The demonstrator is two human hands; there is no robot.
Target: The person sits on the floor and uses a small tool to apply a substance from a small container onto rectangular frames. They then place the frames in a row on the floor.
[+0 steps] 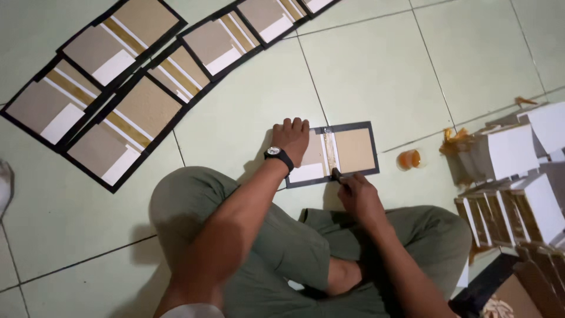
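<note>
A black sheet with two brown cardboard panels (pixel 355 150) lies on the tiled floor in front of my crossed legs. My left hand (pixel 291 136), with a wristwatch on the wrist, presses flat on the sheet's left panel. My right hand (pixel 356 194) holds a small dark tool (pixel 336 174) at the lower end of the narrow strip between the panels. What kind of tool it is I cannot tell.
Several similar black-backed cardboard sheets (pixel 126 132) lie spread in an arc at the upper left. A small orange-filled container (pixel 409 159) sits right of the sheet. Stacks of white and brown card pieces (pixel 512 176) stand at the right edge.
</note>
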